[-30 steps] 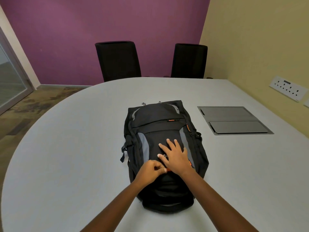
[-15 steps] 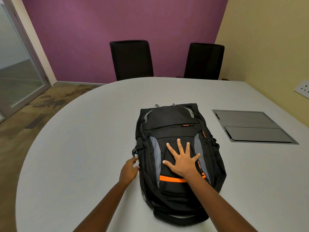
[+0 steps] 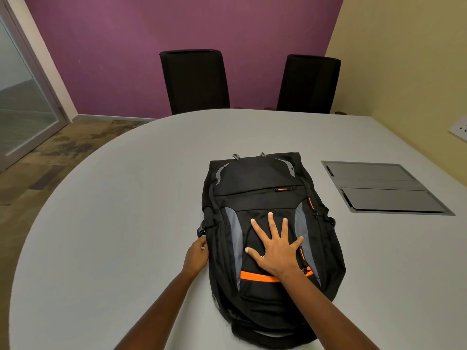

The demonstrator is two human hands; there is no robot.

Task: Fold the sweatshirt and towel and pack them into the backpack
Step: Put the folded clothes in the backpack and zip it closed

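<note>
Found the backpack [image 3: 255, 178] lying flat, front panel up, in the lower center of the frame on the pale grey table [image 3: 121, 223], its top end pointing toward the upper edge of the frame. Saw the right hand [image 3: 276, 251] pressed flat on the front panel, fingers straight and spread wide, gripping nothing, the wrist crossing an orange strip [image 3: 255, 276]. Saw the left hand [image 3: 195, 256] at the pack's left edge, just below a black side buckle [image 3: 201, 227], fingers curled, thumb and fingertips pinched together against the side seam. Could not make out the small part caught between them. Noted a black chair [image 3: 194, 82] at upper center and a 2nd black chair [image 3: 308, 84] to its right, both at the table's far rim before a purple wall. Noted a dark grey flap panel [image 3: 384, 188] set flush in the tabletop, right of the pack and apart from it. Spotted a white wall socket [image 3: 458, 128] at the right edge of the frame.
</note>
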